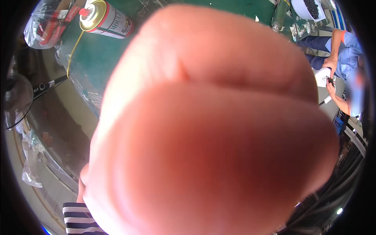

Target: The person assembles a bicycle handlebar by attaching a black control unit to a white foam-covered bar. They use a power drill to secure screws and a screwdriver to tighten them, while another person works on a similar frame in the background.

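A hand (211,137), blurred and very close, fills most of the head view. Whether it is my left or my right hand I cannot tell. Its fingers cannot be made out, so anything it holds stays hidden. A deep crease runs across its upper part. At its lower left edge shows a bit of skin (82,182) above a black-and-white striped garment (80,217). Past the hand's upper left side, a white-and-red spray can (113,23) with a red nozzle is on the green tabletop (94,53). No second hand of mine can be told apart.
A thin yellow tube (73,53) hangs by the can. Clear plastic bags (39,29) are at left. A green cylindrical tool (279,15) and a white bowl (303,11) of black pieces are at far right. A co-worker (346,58) in blue handles a small dark thing (331,81).
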The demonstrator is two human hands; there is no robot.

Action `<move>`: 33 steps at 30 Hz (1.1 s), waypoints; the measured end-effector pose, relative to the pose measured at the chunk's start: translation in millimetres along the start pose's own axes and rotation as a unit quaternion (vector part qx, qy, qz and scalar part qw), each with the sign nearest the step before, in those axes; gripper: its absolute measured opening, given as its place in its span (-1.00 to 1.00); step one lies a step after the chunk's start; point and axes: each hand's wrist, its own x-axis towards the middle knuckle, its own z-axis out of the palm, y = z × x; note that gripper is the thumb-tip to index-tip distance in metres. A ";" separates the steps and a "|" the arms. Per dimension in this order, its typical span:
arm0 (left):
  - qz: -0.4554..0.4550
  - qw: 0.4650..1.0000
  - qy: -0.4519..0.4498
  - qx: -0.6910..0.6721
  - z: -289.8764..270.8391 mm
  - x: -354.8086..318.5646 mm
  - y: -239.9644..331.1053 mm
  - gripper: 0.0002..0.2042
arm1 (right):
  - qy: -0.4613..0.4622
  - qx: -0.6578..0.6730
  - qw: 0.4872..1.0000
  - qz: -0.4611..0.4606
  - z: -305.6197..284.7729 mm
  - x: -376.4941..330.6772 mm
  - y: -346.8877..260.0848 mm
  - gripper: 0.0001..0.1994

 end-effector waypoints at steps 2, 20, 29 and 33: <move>0.008 0.998 -0.038 -0.052 2.4 -1.1 5.3 -0.76 | -0.006 0.006 1.000 -0.002 -4.7 2.0 5.6 -0.56; -0.019 0.993 0.078 -0.083 18.4 -21.6 19.0 -0.74 | -0.031 0.026 0.998 -0.040 3.4 -1.0 13.4 -0.67; -0.139 0.964 -0.007 0.225 -22.0 -65.6 -53.6 -0.46 | -0.041 0.045 0.996 -0.059 -12.9 -1.3 19.5 -0.67; -0.225 0.856 -0.049 0.462 -53.8 -140.2 -114.7 -0.48 | -0.070 0.041 0.995 -0.063 3.3 1.2 14.4 -0.67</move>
